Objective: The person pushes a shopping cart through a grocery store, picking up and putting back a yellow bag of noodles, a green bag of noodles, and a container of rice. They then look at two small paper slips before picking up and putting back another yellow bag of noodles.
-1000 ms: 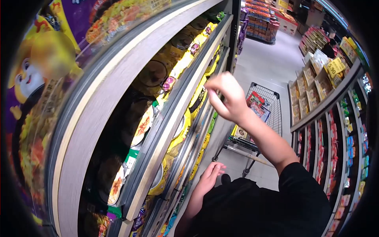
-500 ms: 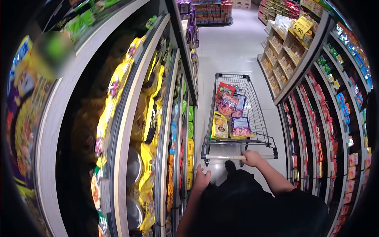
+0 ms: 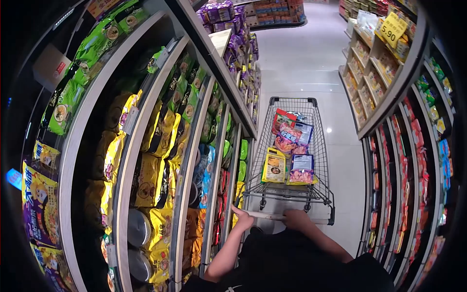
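Presently: one shopping cart, one handle.
Right hand: closed around the handle, right of its middle. Left hand: placed at the handle's left end, thumb extended; how far its fingers are curled cannot be told. The cart stands on the floor directly ahead of the person, between the shelves. Visible cart contents, at least five packs: one red pack and one blue-white pack toward the far end; one pink pack at the middle; one yellow pack near left, just beside one purple pack near right. One yellow price sign, marked 5.90, is mounted at upper right.
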`<state>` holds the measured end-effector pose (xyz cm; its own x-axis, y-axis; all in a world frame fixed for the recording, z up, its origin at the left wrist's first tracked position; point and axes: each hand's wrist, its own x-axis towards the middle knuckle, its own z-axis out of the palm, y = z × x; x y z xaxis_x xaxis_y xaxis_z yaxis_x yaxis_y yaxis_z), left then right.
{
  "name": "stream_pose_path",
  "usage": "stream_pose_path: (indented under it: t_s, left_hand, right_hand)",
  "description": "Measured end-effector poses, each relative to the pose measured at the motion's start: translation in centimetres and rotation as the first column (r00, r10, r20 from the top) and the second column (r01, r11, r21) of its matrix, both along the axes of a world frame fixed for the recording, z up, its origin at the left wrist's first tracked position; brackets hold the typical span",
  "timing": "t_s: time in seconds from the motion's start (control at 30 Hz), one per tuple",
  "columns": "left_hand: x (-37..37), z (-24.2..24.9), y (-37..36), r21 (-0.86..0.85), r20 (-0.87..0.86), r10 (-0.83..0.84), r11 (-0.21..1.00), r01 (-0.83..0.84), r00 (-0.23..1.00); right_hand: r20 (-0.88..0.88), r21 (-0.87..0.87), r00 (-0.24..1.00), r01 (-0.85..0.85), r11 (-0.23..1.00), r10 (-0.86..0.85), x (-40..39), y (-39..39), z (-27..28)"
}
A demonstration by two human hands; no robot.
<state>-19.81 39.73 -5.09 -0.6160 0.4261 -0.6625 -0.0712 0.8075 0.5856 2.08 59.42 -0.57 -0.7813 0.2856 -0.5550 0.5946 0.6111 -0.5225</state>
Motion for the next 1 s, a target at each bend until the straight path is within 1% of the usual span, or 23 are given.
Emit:
stream_pose_path:
  t_s: [0.07, 0.1, 0.13, 0.2, 0.23, 0.27, 0.33, 0.37, 0.4, 0.5, 0.53, 0.6, 0.63, 0.67, 0.7, 0.73, 0.77, 0.8, 0.83, 0.87, 0.9, 0.93, 1.0]
  left_hand:
    - [-0.7, -1.1, 1.3, 0.065, 0.005, -0.046, 0.997, 0.046, 0.999]
    - [-1.5, 0.1, 2.9, 0.004, 0.065, -0.119, 0.993, 0.119, 0.991]
    - [-1.2, 1.4, 4.3, 0.043, 0.075, -0.051, 0.998, 0.047, 0.996]
    - [-2.1, -0.9, 6.1, 0.045, -0.03, -0.088, 0.995, 0.089, 0.996]
    - [-3.1, -3.6, 7.0, -0.072, -0.005, -0.131, 0.989, 0.13, 0.991]
    - [-3.4, -3.8, 8.0, -0.063, -0.007, -0.114, 0.991, 0.114, 0.993]
    - [-4.5, -4.3, 10.3, 0.199, 0.034, -0.06, 0.979, 0.052, 0.998]
    - [-4.3, -2.8, 11.9, 0.168, -0.149, -0.066, 0.982, 0.091, 0.987]
    - [-5.0, -2.6, 12.6, 0.178, -0.149, -0.052, 0.981, 0.079, 0.987]
    - [-7.7, -2.4, 15.0, 0.453, 0.091, 0.018, 0.89, -0.058, 0.996]
    - [-8.4, -2.6, 15.8, 0.463, 0.098, 0.02, 0.884, -0.064, 0.995]
    - [-8.8, -2.2, 16.7, 0.491, 0.22, 0.264, 0.802, -0.34, 0.939]
    - [-8.5, -1.8, 16.9, 0.506, 0.088, 0.249, 0.823, -0.259, 0.964]
    - [-8.4, -2.0, 17.1, 0.344, -0.018, 0.191, 0.923, -0.173, 0.981]
    - [-8.6, -8.3, 16.5, 0.281, -0.134, 0.05, 0.96, -0.01, 0.99]
    - [-8.9, -10.2, 16.5, 0.203, -0.098, -0.122, 0.969, 0.14, 0.988]
    - [-9.3, -11.5, 16.0, 0.15, -0.076, -0.32, 0.933, 0.328, 0.944]
    - [-9.6, -13.5, 16.1, 0.052, 0.021, -0.561, 0.827, 0.559, 0.828]
    - [-9.5, -18.9, 15.8, 0.045, -0.034, -0.801, 0.596, 0.802, 0.598]
    - [-9.1, -23.1, 15.8, 0.007, 0.038, -0.875, 0.484, 0.875, 0.483]
    - [-9.6, -21.4, 16.0, 0.031, 0.071, -0.873, 0.486, 0.873, 0.483]
    - [-9.3, -26.5, 16.4, 0.055, -0.091, -0.97, 0.219, 0.974, 0.224]
    - [-10.3, -23.9, 17.5, 0.016, 0.029, -0.911, 0.412, 0.911, 0.411]
  right_hand:
    - [-0.042, 0.042, 0.998, -0.041, 0.998, 0.043, -0.1, 2.0, -0.3]
    - [-0.042, 0.043, 0.997, -0.066, 0.997, 0.068, -0.3, 2.9, -0.5]
    - [-0.052, 0.054, 0.998, -0.029, 0.998, 0.032, -0.7, 3.9, -0.7]
    - [-0.065, 0.075, 0.998, -0.01, 0.997, 0.015, -1.6, 6.1, -1.3]
    - [-0.084, 0.092, 0.996, 0.002, 0.996, 0.006, -2.1, 7.4, -1.5]
    - [-0.104, 0.108, 0.995, 0.016, 0.994, -0.005, -2.6, 8.6, -1.6]
    - [-0.121, 0.142, 0.992, 0.04, 0.989, -0.023, -3.5, 10.9, -1.7]
    - [-0.139, 0.168, 0.989, 0.079, 0.983, -0.056, -4.2, 12.2, -1.7]
    - [-0.139, 0.178, 0.989, 0.067, 0.982, -0.042, -4.9, 13.4, -1.4]
    - [-0.102, 0.221, 0.993, 0.075, 0.972, -0.053, -7.1, 17.6, -1.5]
    - [-0.096, 0.232, 0.994, 0.07, 0.97, -0.049, -7.6, 19.1, -2.2]
    - [-0.092, 0.284, 0.994, 0.087, 0.955, -0.063, -8.7, 21.6, -2.1]
    - [-0.087, 0.297, 0.994, 0.085, 0.951, -0.062, -9.4, 22.8, -2.2]
    - [-0.073, 0.307, 0.995, 0.082, 0.948, -0.062, -10.1, 24.1, -2.4]
    - [-0.056, 0.318, 0.996, 0.077, 0.945, -0.062, -10.8, 25.3, -2.6]
    - [-0.044, 0.335, 0.997, 0.074, 0.939, -0.062, -11.5, 26.6, -2.8]
    - [-0.012, 0.313, 0.999, 0.036, 0.949, -0.034, -12.7, 28.0, -3.2]
    - [0.016, 0.29, 1.0, 0.002, 0.957, -0.007, -13.4, 29.3, -3.4]
    - [0.017, 0.269, 1.0, -0.013, 0.963, 0.009, -14.1, 30.5, -3.5]
    - [0.023, 0.287, 1.0, -0.016, 0.958, 0.01, -14.9, 31.6, -3.9]
    - [0.053, 0.28, 0.998, -0.032, 0.96, 0.017, -15.4, 32.8, -4.3]
    - [0.082, 0.269, 0.996, -0.048, 0.962, 0.027, -16.0, 33.7, -4.6]
    - [0.09, 0.273, 0.995, -0.064, 0.96, 0.041, -18.1, 35.1, -3.7]
